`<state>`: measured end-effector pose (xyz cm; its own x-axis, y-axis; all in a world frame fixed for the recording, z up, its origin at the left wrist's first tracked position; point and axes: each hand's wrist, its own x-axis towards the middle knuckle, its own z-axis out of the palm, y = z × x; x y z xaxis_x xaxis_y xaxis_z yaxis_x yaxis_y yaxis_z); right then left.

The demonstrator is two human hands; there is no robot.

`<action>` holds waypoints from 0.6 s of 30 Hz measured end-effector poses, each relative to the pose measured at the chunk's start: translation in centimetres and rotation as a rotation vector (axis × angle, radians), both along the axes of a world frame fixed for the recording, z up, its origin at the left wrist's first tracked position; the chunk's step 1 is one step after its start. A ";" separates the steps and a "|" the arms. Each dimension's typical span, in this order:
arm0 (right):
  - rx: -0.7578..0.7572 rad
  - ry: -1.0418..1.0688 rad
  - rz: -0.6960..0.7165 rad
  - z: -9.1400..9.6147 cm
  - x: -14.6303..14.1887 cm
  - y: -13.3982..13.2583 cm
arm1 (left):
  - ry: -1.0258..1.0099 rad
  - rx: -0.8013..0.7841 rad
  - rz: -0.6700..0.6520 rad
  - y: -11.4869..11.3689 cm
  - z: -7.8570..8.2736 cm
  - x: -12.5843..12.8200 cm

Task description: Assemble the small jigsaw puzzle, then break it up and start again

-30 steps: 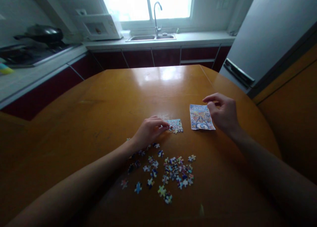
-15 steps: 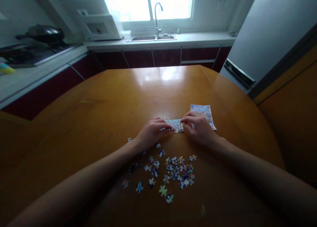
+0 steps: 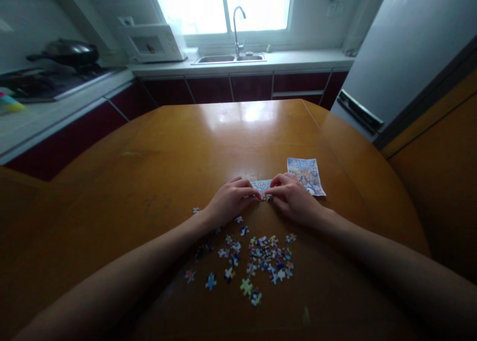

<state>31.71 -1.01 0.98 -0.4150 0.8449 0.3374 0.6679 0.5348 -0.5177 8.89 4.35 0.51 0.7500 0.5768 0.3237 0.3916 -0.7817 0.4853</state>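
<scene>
A partly joined jigsaw puzzle [image 3: 261,184], pale blue with small printed figures, lies on the table between my two hands. My left hand [image 3: 234,194] has its fingers closed on the left part of the puzzle, hiding that end. From the other side, my right hand [image 3: 290,194] presses thumb and fingertips together at the puzzle's lower right edge. Whether a single loose piece is under those fingertips is too small to tell. Just behind the right hand lies a printed picture sheet [image 3: 305,172] with matching blue tones, its lower left corner covered by that hand.
A pile of loose puzzle pieces [image 3: 266,254] lies nearer me, with several more scattered to its left, some beside my left forearm. Two joined-looking pieces [image 3: 250,291] sit at the front. The wooden table [image 3: 179,147] has a rounded edge; a fridge [image 3: 402,58] stands at right.
My right hand has shifted left and slightly down along the puzzle, closer to my left hand, uncovering more of the picture sheet. The left hand stays nearly in place.
</scene>
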 end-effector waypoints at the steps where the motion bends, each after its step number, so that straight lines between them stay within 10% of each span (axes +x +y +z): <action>1: 0.000 0.005 -0.004 -0.1 0.0 0.0 | 0.000 0.009 0.002 0.0 0.0 0.0; 18: -0.031 0.022 -0.001 -0.4 0.1 0.1 | 0.044 0.071 -0.045 -0.3 0.2 -0.3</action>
<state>31.77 -0.92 0.53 -0.4067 0.8555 0.3204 0.6568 0.5176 -0.5484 8.62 4.07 0.73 0.7891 0.5189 0.3288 0.3752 -0.8309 0.4109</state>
